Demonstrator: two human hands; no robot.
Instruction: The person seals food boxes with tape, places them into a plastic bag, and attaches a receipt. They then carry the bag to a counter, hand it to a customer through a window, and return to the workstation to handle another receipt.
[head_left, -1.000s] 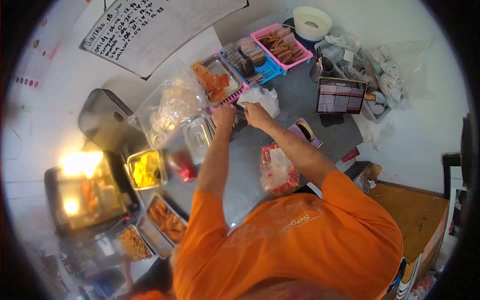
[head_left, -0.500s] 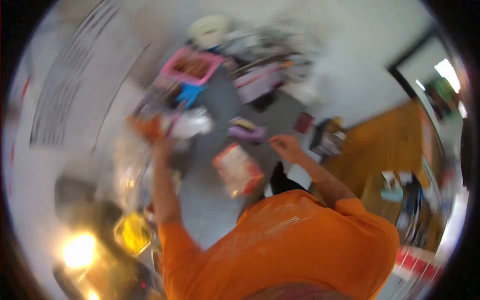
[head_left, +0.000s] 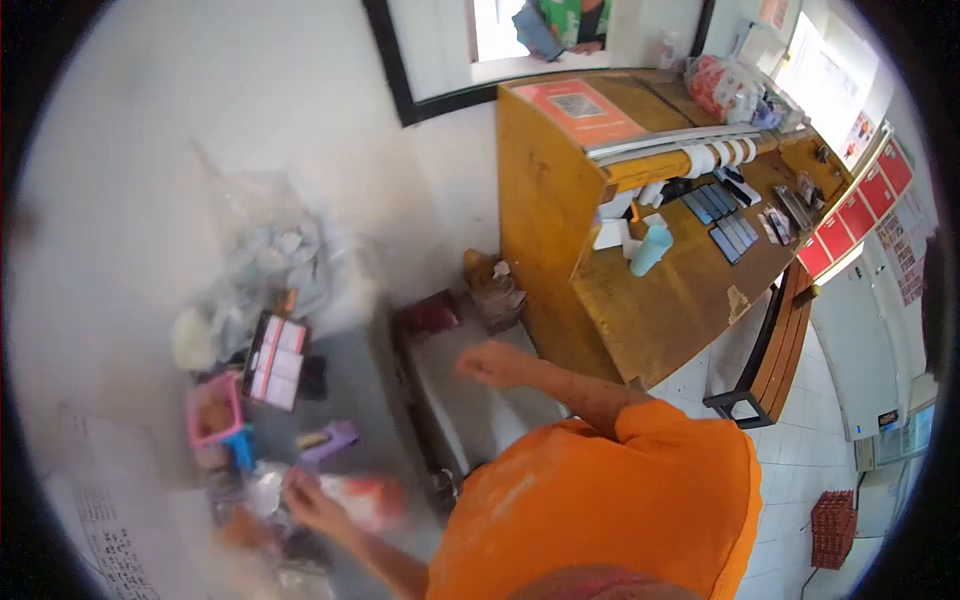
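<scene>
My left hand (head_left: 318, 503) reaches over the grey tabletop (head_left: 340, 395), smeared by motion so its fingers do not show clearly. Right beside it lie a red and white packet (head_left: 372, 500) and a clear plastic bag (head_left: 268, 485). A purple object with a yellowish part (head_left: 332, 441) rests just beyond that hand. My right hand (head_left: 488, 363) hovers over a pale grey surface (head_left: 450, 405) with its fingers curled in and nothing visible in them. Close past it are a dark red box (head_left: 430, 314) and a small heap of items (head_left: 490, 290).
A pink basket (head_left: 215, 410) and a box with pink-white packs (head_left: 277, 362) stand by the wall. To the right is a wooden counter (head_left: 545, 200) with phones (head_left: 733, 237) and a light-blue cylinder (head_left: 652, 250). A person (head_left: 570, 25) is behind the window; a bench (head_left: 775, 360) stands beyond.
My view has swung right, bringing the wooden counter and window fully into sight. My left hand has moved from the items by the wall to beside the packet. My right hand stays curled.
</scene>
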